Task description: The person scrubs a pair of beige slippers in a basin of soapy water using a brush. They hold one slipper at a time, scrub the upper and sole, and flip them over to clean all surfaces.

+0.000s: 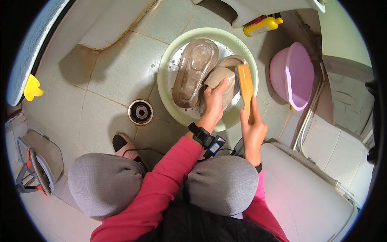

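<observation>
My left hand [213, 102] grips a brown slipper [220, 76] by its wide strap, thumb on top and the other fingers hidden beneath. In my right hand [253, 130] is the handle of a wooden scrubbing brush [245, 81]. The brush stands on edge, its bluish bristles facing left against the slipper's right side. Both are over a pale green plastic basin [164, 104] of soapy water [175, 57]. The other brown slipper [196, 71] lies in the basin to the left, its footbed up, with wet suds on it.
A round floor drain [140, 112] lies left of the basin. Beyond it on the right are a yellow bottle [262, 26] and a pink basin [277, 74] tipped on its side. A white lidded bin or appliance [305, 193] stands at my right; a dustpan [42, 160] is at far left.
</observation>
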A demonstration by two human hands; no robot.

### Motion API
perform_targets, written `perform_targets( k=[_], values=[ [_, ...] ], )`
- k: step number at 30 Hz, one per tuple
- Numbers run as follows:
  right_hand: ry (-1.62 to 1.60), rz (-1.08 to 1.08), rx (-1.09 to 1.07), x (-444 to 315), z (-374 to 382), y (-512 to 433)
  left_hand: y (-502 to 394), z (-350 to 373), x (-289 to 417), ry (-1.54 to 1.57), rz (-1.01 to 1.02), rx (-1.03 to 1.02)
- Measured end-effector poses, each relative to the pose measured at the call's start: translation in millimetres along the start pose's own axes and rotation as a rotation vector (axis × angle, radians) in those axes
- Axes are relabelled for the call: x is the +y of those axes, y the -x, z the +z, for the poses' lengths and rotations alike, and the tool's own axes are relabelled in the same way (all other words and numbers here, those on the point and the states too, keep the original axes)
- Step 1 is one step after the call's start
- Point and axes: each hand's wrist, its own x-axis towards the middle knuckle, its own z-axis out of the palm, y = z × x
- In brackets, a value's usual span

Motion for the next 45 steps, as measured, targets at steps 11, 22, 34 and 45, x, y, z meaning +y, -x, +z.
perform_targets(
  k=[11,22,34,45],
  values=[
    [0.01,-0.07,0.097,12.1,5.2,8.2,-6.2,-1.9,0.8,0.019,-0.034,0.03],
    [-0.084,-0.113,0.115,4.6,-2.4,2.0,-0.1,1.1,0.1,0.026,0.006,-0.003],
    [-0.486,-0.03,0.158,31.2,-24.1,-31.9,20.6,14.1,7.5,-0.096,0.048,-0.264],
    [-0.605,0.083,0.348,28.2,-97.5,1.4,28.1,50.6,37.1,-0.27,0.153,-0.468]
  ],
)
